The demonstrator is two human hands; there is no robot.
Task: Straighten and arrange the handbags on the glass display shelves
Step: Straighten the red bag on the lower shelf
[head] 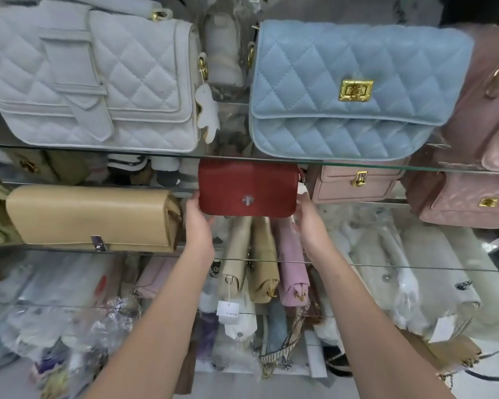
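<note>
The left hand (198,226) and the right hand (310,223) each hold one side of the red handbag (247,189), near the front edge of the middle glass shelf (69,250), between the tan handbag (90,216) and a pink handbag (355,182). Set it down flat, clasp facing out. Below, more bags stand packed together.

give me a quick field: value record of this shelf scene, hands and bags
held item: red handbag with a silver clasp, front facing the camera
left hand: grip on the red handbag's lower left edge
right hand: at the red handbag's right side
upper glass shelf: white quilted handbag on the left, light blue quilted handbag with a gold clasp on the right
middle shelf: beige handbag left of the red one, pink handbag to its right
far right: pink quilted handbag
below: wrapped bags, details unclear
</note>
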